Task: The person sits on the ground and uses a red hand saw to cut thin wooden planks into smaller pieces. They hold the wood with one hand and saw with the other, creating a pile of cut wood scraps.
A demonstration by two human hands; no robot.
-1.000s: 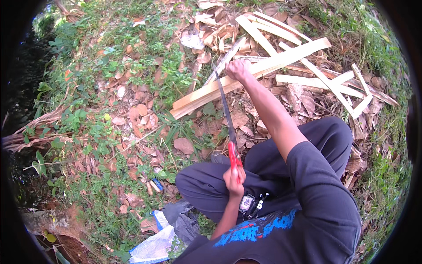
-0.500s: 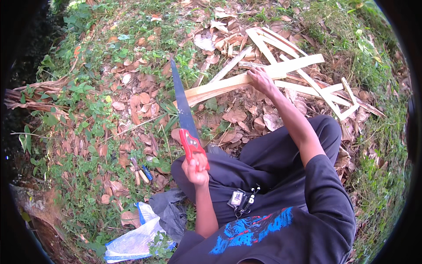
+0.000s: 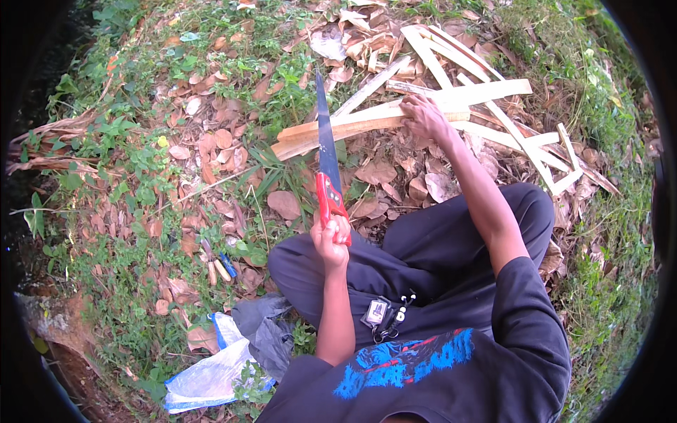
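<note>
Left hand (image 3: 331,240) has the saw (image 3: 329,161) by its red handle (image 3: 324,199) near the left knee (image 3: 293,259), imo the right spot since that thin blade (image 3: 326,130) probably flexes, while the right hand (image 3: 423,117), can't tell if gripping, rests on likely light, stiff wooden strips (image 3: 374,122).

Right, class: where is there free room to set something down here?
Leafy ground is free between the saw, the boards and the dark trousers, and again left of the saw, above the small tools. It's crowded past the right hand, among wood strips, and by the plastic bag.
</note>
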